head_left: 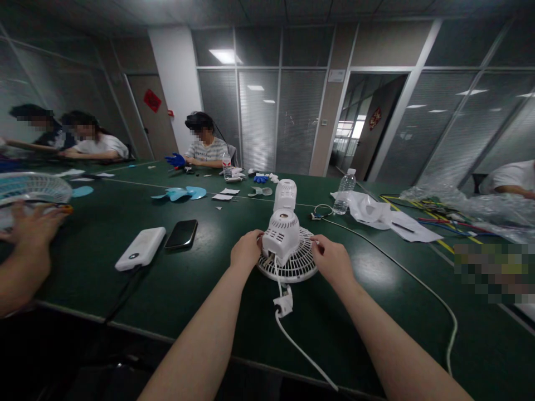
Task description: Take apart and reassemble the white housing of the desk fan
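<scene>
As both hands meet at a white fan (pixel 281 236) on a green table (pixel 167 301), its grille (pixel 295 273) lies flat beneath the motor housing, directly in front of the wearer. The left hand (pixel 246 249) touches the fan's left side, its fingers bent and drawn close together; whether they grip the housing or the grille cannot be told. The right hand (pixel 334 258) sits at the opposite side, thumb and forefinger narrowly spaced at the grille's rim, though how firmly they hold it cannot be told. A white cord (pixel 307 359) trails toward the near edge of the table, passing a plug (pixel 284 302) just below the grille. To the left, a phone (pixel 181 234) lies beside a power bank (pixel 141 248), while a co-worker's hand (pixel 35 228) rests against another fan (pixel 39 188) at the far left. Beyond, blue blades (pixel 179 193) lie near slips of paper (pixel 225 194), and a smaller pale blade (pixel 261 191) lies near the white fan. At right, a bottle (pixel 344 192) stands beside crumpled white sheets (pixel 371 209), with clear plastic wrap (pixel 485 206) farther along. Across the table sits a person (pixel 207 146) in a striped top, near a blue glove (pixel 175 160).
</scene>
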